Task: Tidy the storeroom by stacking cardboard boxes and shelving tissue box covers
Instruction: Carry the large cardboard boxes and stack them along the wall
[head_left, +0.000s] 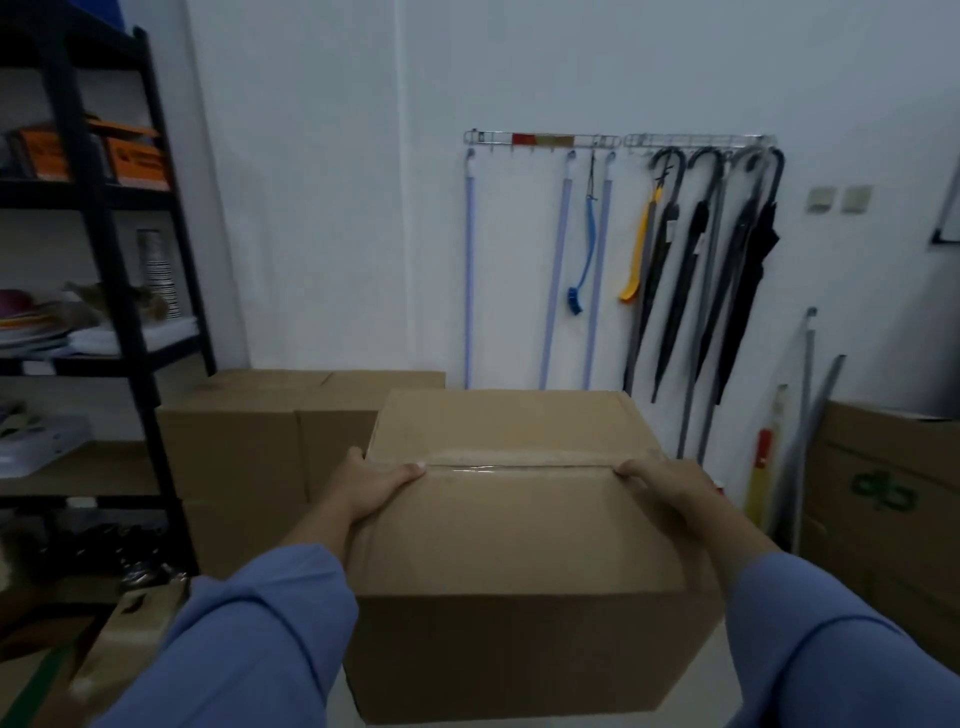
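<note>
A taped brown cardboard box (519, 540) fills the middle of the head view, held up in front of me. My left hand (371, 486) grips its left top edge, thumb lying along the tape seam. My right hand (670, 486) grips the right top edge the same way. Both arms are in blue sleeves. Behind and to the left, more closed cardboard boxes (249, 447) stand stacked against the white wall. No tissue box cover is clearly recognisable here.
A black shelving unit (98, 249) with orange packets, cups and papers stands at the left. Mop handles, a blue brush and black umbrellas (691, 270) hang on wall hooks behind. Another box with a green logo (883, 493) stands at the right. A flattened box lies lower left.
</note>
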